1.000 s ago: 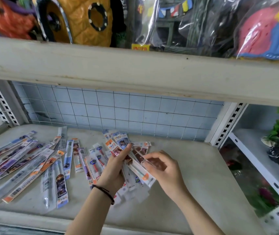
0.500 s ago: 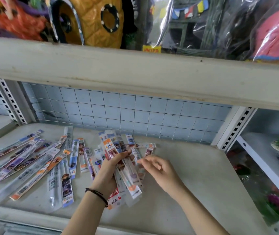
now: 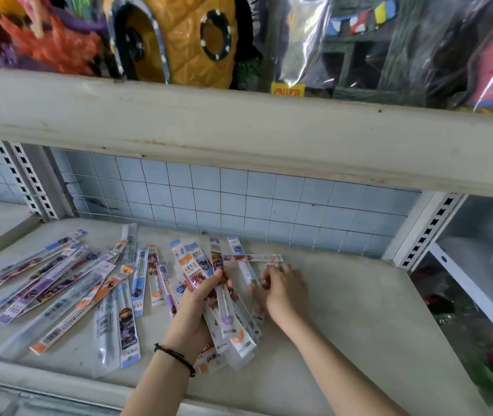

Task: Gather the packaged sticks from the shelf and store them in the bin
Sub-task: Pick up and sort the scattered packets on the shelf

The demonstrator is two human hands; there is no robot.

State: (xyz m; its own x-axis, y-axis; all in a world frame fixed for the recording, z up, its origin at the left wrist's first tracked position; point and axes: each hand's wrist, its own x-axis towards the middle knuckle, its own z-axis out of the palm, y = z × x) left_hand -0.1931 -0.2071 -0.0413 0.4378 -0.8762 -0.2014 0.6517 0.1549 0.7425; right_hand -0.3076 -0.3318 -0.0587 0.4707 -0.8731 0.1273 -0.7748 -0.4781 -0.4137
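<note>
The left hand (image 3: 200, 301) holds a bundle of packaged sticks (image 3: 227, 319). Its fingers (image 3: 219, 276) are curled tight around the middle of the bundle. The bundle points away from the person, with one end toward the back wall and the other end toward the front edge of the shelf (image 3: 359, 310).

The right hand (image 3: 285, 291) is just beside the bundle, on its right side. Its fingers (image 3: 269, 274) are bent down over a small pack (image 3: 258, 309) that lies on the shelf. The picture is too blurry there to tell if they pinch that pack or only touch it.

One sideways stick pack (image 3: 252, 258) lies just past the right hand's fingertips, a little farther back on the shelf. It runs left to right, so it crosses the way the bundle points. The right hand is the nearer hand to it, and the left hand is already full. I think the right hand should take it, and it would have to be turned to line up with the bundle.

Many loose stick packs (image 3: 59, 283) lie spread out on the shelf, well to the left of the left hand. Most of them lie slanted. To get them, the right hand would have to reach across the bundle.

The bin is not in view, so I cannot say which way it lies.
</note>
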